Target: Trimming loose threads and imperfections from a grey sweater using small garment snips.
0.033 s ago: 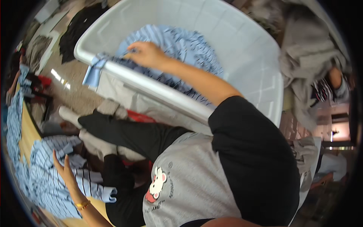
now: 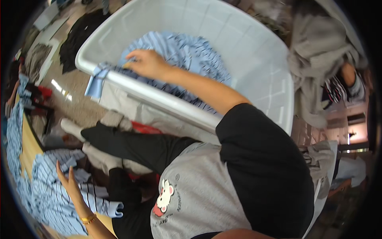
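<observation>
My right hand (image 2: pixel 149 65) reaches over the near rim of a large white plastic bin (image 2: pixel 260 44). Its fingers are bent but apart, with a yellowish patch at one fingertip, just above dark-blue patterned cloth (image 2: pixel 153 83) along the rim. A light-blue cuff or strip (image 2: pixel 95 83) hangs over the rim to the left. Inside the bin lies a heap of light-blue striped garments (image 2: pixel 187 49). At lower left my left hand (image 2: pixel 71 186), a gold bracelet on its wrist, has its fingers spread in front of a light-blue garment with dark stripes (image 2: pixel 47 195), seemingly holding nothing.
A pale wooden tabletop (image 2: pixel 30 139) with more blue cloth runs along the left. Dark cloth (image 2: pixel 77 38) lies on the floor beyond the bin. Grey-beige fabric (image 2: pixel 318 47) is piled at right, near another person's arm (image 2: pixel 348 75). My legs (image 2: pixel 135 147) stretch between table and bin.
The view has shifted slightly, so the bin sits a little lower. My right hand stays by the rim, and my left hand stays spread by the striped garment.
</observation>
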Demonstrator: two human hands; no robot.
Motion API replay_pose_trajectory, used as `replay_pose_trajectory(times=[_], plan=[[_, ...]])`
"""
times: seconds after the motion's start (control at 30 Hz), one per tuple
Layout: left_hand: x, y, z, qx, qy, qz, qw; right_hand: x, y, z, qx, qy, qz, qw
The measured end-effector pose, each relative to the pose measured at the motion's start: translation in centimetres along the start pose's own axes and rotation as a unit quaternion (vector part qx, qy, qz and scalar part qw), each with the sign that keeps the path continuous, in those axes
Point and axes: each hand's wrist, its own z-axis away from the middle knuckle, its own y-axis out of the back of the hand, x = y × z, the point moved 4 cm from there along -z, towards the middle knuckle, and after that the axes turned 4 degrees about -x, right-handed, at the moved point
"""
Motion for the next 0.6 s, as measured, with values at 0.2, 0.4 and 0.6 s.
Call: replay_pose_trajectory(times=[0.2, 0.4, 0.6], plan=[[6.4, -6.2, 1.2, -0.051, -0.082, 0.032, 0.995, -12.7, 1.7, 1.8, -0.034, 0.117, 0.058, 0.991], [10.8, -9.0, 5.3, -0.138, -0.085, -0.103, 0.981, -19.9, 0.2, 5.4, -0.045, 0.266, 0.086, 0.959], [11.9, -8.0, 6.2, -0.097, -0.133, -0.181, 0.970, -25.5, -2.1, 10.6, -0.045, 0.333, 0.052, 0.940]])
